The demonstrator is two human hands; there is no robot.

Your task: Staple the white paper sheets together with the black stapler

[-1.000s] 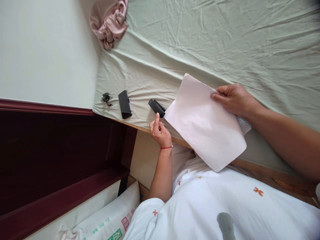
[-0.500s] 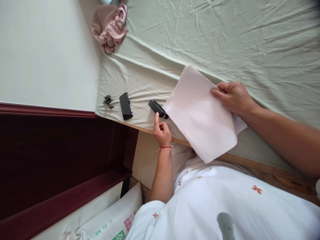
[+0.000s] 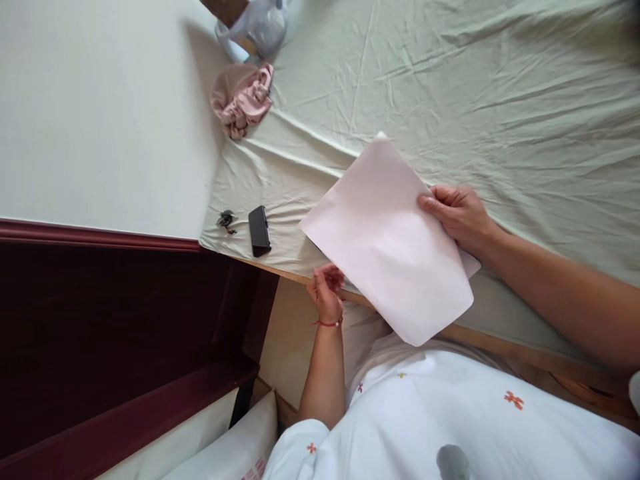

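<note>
My right hand [image 3: 457, 215] is shut on a stack of pale pink paper sheets [image 3: 385, 240], pinching its right edge and holding it tilted over the bed's near edge. My left hand [image 3: 327, 290], with a red string at the wrist, is at the wooden bed edge, just under the paper's lower left side. Its fingers are curled and partly hidden by the paper. The black stapler that lay there is covered by the sheets.
A wrinkled pale green sheet [image 3: 475, 100] covers the bed. A flat black device [image 3: 259, 231] and a small black clip [image 3: 226, 219] lie near the corner. A pink cloth [image 3: 241, 100] and a pale bag [image 3: 260, 23] sit farther back. Dark red woodwork [image 3: 110, 320] stands on the left.
The paper has swung left and now covers the black stapler. My left hand has dropped from pointing at the stapler to the bed edge, fingers curled. The view has shifted.
</note>
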